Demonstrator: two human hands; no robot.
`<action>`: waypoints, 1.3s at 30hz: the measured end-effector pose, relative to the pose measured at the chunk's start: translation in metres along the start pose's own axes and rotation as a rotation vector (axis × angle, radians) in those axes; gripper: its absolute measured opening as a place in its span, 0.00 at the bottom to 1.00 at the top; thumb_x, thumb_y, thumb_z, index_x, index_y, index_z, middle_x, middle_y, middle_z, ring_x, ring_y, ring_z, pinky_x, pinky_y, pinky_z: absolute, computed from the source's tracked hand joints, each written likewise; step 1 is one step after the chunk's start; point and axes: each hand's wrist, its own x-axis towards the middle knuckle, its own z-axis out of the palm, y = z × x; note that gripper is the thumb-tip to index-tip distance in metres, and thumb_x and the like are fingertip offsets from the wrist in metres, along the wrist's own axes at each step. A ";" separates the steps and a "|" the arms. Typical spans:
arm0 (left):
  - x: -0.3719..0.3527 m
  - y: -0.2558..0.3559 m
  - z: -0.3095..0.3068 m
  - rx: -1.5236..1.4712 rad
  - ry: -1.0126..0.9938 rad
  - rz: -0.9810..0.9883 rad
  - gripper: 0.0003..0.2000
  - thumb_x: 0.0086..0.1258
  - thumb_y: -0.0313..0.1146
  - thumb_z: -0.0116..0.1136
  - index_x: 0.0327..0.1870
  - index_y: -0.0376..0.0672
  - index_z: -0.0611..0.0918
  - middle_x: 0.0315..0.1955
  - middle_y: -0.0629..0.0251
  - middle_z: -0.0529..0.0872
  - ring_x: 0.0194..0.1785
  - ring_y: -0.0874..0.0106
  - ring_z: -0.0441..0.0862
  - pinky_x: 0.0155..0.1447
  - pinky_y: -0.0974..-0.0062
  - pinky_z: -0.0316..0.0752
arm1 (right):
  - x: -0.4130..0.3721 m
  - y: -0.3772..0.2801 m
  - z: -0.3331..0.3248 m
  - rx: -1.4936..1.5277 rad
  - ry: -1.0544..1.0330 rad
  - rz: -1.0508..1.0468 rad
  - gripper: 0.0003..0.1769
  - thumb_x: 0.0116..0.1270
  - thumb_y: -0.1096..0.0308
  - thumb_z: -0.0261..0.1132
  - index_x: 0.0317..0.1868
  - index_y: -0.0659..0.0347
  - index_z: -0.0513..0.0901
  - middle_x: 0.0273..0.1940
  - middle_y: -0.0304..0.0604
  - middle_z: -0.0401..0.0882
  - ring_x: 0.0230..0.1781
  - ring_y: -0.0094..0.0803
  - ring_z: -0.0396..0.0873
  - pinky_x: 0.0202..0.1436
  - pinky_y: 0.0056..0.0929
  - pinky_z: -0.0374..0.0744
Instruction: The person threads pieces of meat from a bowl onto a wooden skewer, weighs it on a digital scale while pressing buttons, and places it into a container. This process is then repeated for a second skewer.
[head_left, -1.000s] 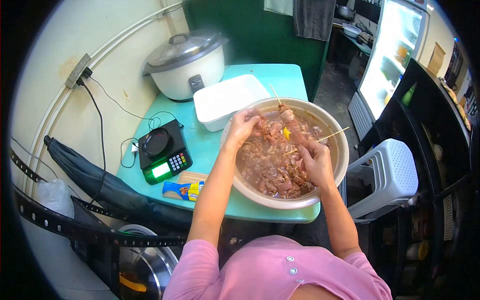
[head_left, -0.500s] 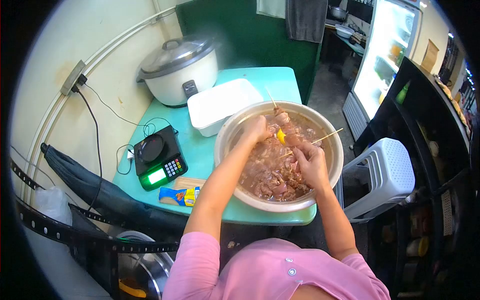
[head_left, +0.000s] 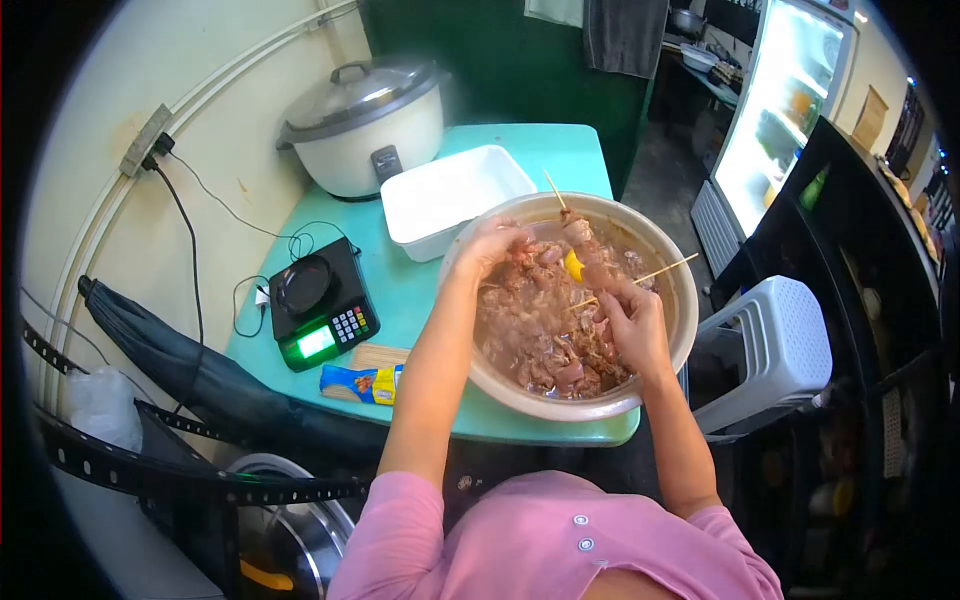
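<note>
Gripping a loaded skewer (head_left: 577,232), right hand (head_left: 632,318) over basin (head_left: 560,407) — left hand (head_left: 490,248) at the meat (head_left: 548,338), its hold unclear

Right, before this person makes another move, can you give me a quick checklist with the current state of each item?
1. Right hand holding the loaded skewer: ok, fingers closed at its lower end.
2. Second stick visible: ok, it crosses at the right hand.
3. Left hand gripping meat: cannot tell, fingertips are unclear over the basin.
4. Basin wholly within the table edge: not ok, its right rim appears to overhang.
5. Packet of sticks on the table: ok, left of the basin.
6. Scale reading: cannot tell, display lit but unreadable.
</note>
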 end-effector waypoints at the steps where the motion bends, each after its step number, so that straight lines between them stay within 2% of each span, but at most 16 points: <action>1: 0.001 -0.002 0.000 -0.005 0.000 -0.004 0.08 0.64 0.24 0.55 0.43 0.34 0.78 0.35 0.59 0.84 0.36 0.72 0.83 0.38 0.76 0.79 | 0.000 -0.004 -0.001 -0.006 -0.016 0.038 0.07 0.65 0.74 0.59 0.37 0.69 0.81 0.20 0.38 0.79 0.14 0.18 0.70 0.18 0.21 0.67; 4: 0.000 -0.007 0.002 0.224 0.123 0.176 0.10 0.64 0.26 0.57 0.45 0.33 0.79 0.35 0.59 0.84 0.39 0.72 0.83 0.40 0.75 0.79 | 0.000 -0.007 -0.002 -0.010 -0.045 0.102 0.07 0.65 0.74 0.59 0.35 0.69 0.81 0.20 0.38 0.79 0.15 0.18 0.71 0.19 0.21 0.67; 6: -0.001 -0.009 0.004 0.577 0.208 0.297 0.13 0.61 0.27 0.61 0.46 0.33 0.80 0.37 0.58 0.85 0.37 0.71 0.83 0.40 0.74 0.79 | 0.000 -0.006 -0.002 -0.004 -0.058 0.125 0.07 0.65 0.74 0.59 0.34 0.69 0.81 0.20 0.38 0.79 0.16 0.18 0.71 0.20 0.21 0.68; 10: 0.006 -0.013 0.005 0.478 0.155 0.336 0.13 0.59 0.36 0.62 0.44 0.42 0.85 0.37 0.54 0.87 0.39 0.67 0.85 0.48 0.70 0.76 | 0.002 0.000 -0.003 -0.027 -0.036 0.040 0.07 0.65 0.74 0.59 0.33 0.69 0.81 0.20 0.39 0.79 0.18 0.19 0.73 0.21 0.21 0.69; 12: -0.006 -0.010 0.004 0.846 0.336 0.373 0.09 0.56 0.31 0.66 0.37 0.39 0.86 0.34 0.55 0.87 0.37 0.66 0.85 0.44 0.70 0.78 | 0.001 0.001 -0.004 -0.048 -0.036 0.037 0.07 0.65 0.74 0.59 0.33 0.69 0.81 0.21 0.39 0.80 0.18 0.19 0.74 0.22 0.21 0.69; 16: -0.006 -0.011 0.002 1.117 0.384 0.172 0.07 0.55 0.33 0.66 0.34 0.43 0.87 0.32 0.55 0.87 0.39 0.62 0.84 0.45 0.69 0.78 | 0.001 -0.002 -0.002 -0.028 -0.029 0.021 0.07 0.64 0.74 0.60 0.34 0.70 0.81 0.21 0.39 0.80 0.21 0.19 0.75 0.25 0.21 0.71; 18: -0.011 -0.010 0.006 1.363 0.266 0.012 0.13 0.54 0.39 0.65 0.37 0.42 0.86 0.36 0.51 0.86 0.43 0.58 0.83 0.49 0.63 0.76 | 0.000 -0.003 -0.002 -0.026 -0.031 0.037 0.07 0.64 0.74 0.60 0.35 0.70 0.81 0.21 0.39 0.80 0.21 0.19 0.75 0.26 0.21 0.71; 25: -0.016 -0.005 0.006 1.130 0.069 0.132 0.14 0.53 0.39 0.67 0.35 0.39 0.86 0.31 0.53 0.86 0.39 0.59 0.84 0.45 0.65 0.76 | 0.002 -0.002 -0.003 -0.054 -0.043 0.023 0.08 0.64 0.74 0.60 0.38 0.70 0.82 0.21 0.39 0.79 0.21 0.19 0.74 0.25 0.22 0.71; 28: -0.011 -0.009 0.004 0.953 0.262 0.239 0.12 0.54 0.37 0.67 0.33 0.37 0.85 0.30 0.54 0.86 0.37 0.62 0.84 0.43 0.67 0.76 | 0.001 -0.001 -0.004 -0.068 -0.032 0.024 0.08 0.64 0.73 0.60 0.37 0.70 0.82 0.21 0.40 0.80 0.20 0.20 0.74 0.25 0.22 0.71; 30: -0.001 -0.015 0.003 0.567 0.284 0.275 0.11 0.55 0.34 0.66 0.35 0.37 0.85 0.30 0.55 0.86 0.35 0.64 0.84 0.42 0.66 0.76 | 0.002 0.000 -0.003 -0.068 -0.029 0.025 0.08 0.64 0.73 0.60 0.36 0.70 0.82 0.21 0.41 0.80 0.20 0.20 0.74 0.25 0.22 0.71; 31: -0.003 -0.015 0.005 0.566 0.288 0.273 0.11 0.55 0.34 0.66 0.35 0.37 0.85 0.30 0.55 0.86 0.35 0.64 0.84 0.42 0.66 0.76 | 0.001 0.000 -0.003 -0.062 -0.014 0.012 0.08 0.64 0.73 0.60 0.36 0.70 0.82 0.21 0.41 0.80 0.20 0.21 0.75 0.26 0.23 0.71; 33: -0.010 -0.008 0.010 0.194 0.245 0.138 0.11 0.57 0.32 0.65 0.39 0.36 0.84 0.32 0.55 0.87 0.36 0.65 0.85 0.43 0.65 0.77 | 0.001 -0.001 -0.002 -0.053 -0.004 -0.003 0.08 0.64 0.73 0.61 0.36 0.70 0.82 0.21 0.42 0.80 0.21 0.22 0.76 0.26 0.23 0.71; 34: -0.017 -0.002 0.012 0.196 0.248 0.136 0.11 0.57 0.32 0.65 0.39 0.36 0.84 0.32 0.55 0.87 0.36 0.65 0.85 0.43 0.65 0.77 | 0.001 -0.002 -0.002 -0.047 -0.004 0.001 0.08 0.63 0.73 0.61 0.36 0.70 0.82 0.21 0.42 0.80 0.21 0.22 0.77 0.26 0.24 0.72; 36: -0.027 0.002 0.015 0.263 0.209 0.271 0.08 0.64 0.25 0.60 0.40 0.31 0.77 0.26 0.59 0.83 0.28 0.72 0.82 0.25 0.77 0.76 | 0.002 0.003 -0.003 -0.040 -0.008 0.019 0.08 0.63 0.72 0.61 0.35 0.70 0.82 0.21 0.42 0.80 0.22 0.23 0.78 0.26 0.24 0.72; 37: -0.019 -0.012 0.008 0.262 0.208 0.260 0.08 0.64 0.25 0.60 0.40 0.31 0.77 0.26 0.59 0.83 0.28 0.72 0.82 0.25 0.77 0.76 | 0.004 0.011 -0.004 -0.089 -0.003 0.010 0.08 0.63 0.72 0.61 0.35 0.70 0.82 0.21 0.43 0.81 0.22 0.23 0.79 0.27 0.24 0.73; 39: -0.007 -0.022 -0.002 0.570 0.302 0.470 0.08 0.61 0.26 0.62 0.39 0.34 0.80 0.27 0.59 0.84 0.27 0.71 0.82 0.28 0.73 0.77 | 0.003 0.005 -0.003 -0.077 0.007 0.006 0.07 0.63 0.72 0.62 0.34 0.69 0.82 0.21 0.43 0.81 0.22 0.23 0.78 0.27 0.25 0.73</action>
